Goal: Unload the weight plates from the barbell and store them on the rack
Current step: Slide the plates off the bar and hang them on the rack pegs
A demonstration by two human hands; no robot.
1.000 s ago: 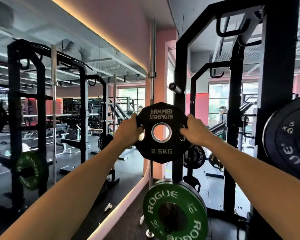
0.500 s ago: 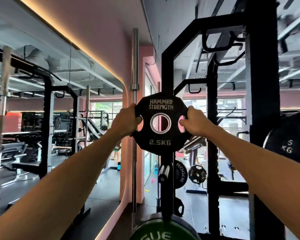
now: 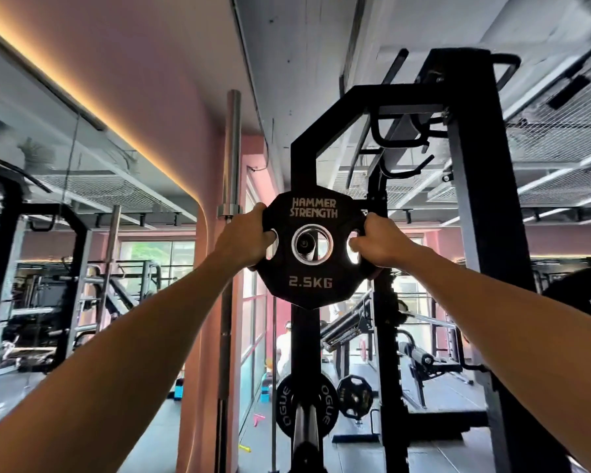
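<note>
Two hands (image 3: 249, 238) (image 3: 377, 242), one 2.5 kg plate (image 3: 309, 285)

two hands (image 3: 244, 238), four weight plates (image 3: 309, 281)

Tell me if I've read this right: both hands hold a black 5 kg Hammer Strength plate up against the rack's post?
Not quite. The head view shows the plate is marked 2.5KG, not 5 kg. The rest holds: left hand and right hand grip its sides, up against the rack post.

Both arms outstretched, left hand (image 3: 244, 238) and right hand (image 3: 377, 240) gripping with curled fingers
</note>
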